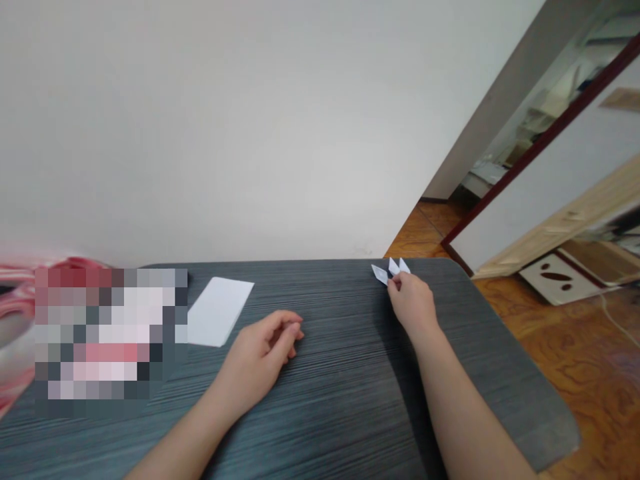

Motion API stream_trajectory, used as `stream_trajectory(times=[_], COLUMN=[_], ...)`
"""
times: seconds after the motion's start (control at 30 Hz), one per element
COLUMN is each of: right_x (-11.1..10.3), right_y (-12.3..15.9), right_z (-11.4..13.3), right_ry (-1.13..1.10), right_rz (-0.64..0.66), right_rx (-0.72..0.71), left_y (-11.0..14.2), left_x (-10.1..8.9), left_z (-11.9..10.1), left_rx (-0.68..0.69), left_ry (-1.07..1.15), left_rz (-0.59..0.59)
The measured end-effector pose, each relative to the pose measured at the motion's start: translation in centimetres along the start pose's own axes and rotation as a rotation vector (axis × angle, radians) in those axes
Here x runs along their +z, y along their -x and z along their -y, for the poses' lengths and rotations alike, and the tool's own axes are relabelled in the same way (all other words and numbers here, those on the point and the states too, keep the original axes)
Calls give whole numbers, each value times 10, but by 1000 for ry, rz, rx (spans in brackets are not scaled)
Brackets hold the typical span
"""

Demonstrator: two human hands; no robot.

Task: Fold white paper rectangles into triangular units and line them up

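Observation:
My right hand (413,300) reaches to the far right part of the dark table, its thumb and fingers pinched at the lower end of a small pointed folded paper piece (380,274). Just beyond the fingers, two more white folded paper pieces (394,266) show their points; the hand hides their lower parts. My left hand (263,357) rests on the table with loosely curled fingers, thumb against them, and nothing visible inside. Left of it lies a stack of white paper sheets (220,310), apart from the fingers.
The dark wood-grain table (320,413) meets a white wall (280,133) at its far edge. On the left sit a pixelated, blurred-out item (125,320) and something red and white (15,320). Beyond the table's right edge are a wooden floor (575,333) and a white cabinet (555,277).

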State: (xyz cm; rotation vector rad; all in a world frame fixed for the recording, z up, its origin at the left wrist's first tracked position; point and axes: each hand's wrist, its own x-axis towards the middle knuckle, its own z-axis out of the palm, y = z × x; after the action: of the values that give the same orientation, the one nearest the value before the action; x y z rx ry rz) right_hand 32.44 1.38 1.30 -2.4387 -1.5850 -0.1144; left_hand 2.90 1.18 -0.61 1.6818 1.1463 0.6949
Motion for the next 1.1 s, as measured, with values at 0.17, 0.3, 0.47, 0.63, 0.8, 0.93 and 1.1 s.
stream_trajectory(times=[0.17,0.3,0.47,0.63,0.8,0.93,1.1], right_x=[-2,-2,2,4,3,3,2], right_y=[0,1,0,-1,-1,-3,-5], right_z=[2,4,2,3,4,5,5], right_ry=[18,37,66,89,108,112,97], right_rz=[16,48,101,116,100,80,60], right_rx=[2,-1,-2,-9,10,27,28], left_y=[0,0,-1,0,1,1,1], left_x=[0,-1,-1,-1,-2,-2,-2], left_z=[0,0,-2,-3,0,-2,-5], left_rx=[3,11,-1,-7,-8,-4,-6], left_ry=[7,18,5,13,13,16,8], left_rz=[-1,-4,-7,-2,3,-3,-7])
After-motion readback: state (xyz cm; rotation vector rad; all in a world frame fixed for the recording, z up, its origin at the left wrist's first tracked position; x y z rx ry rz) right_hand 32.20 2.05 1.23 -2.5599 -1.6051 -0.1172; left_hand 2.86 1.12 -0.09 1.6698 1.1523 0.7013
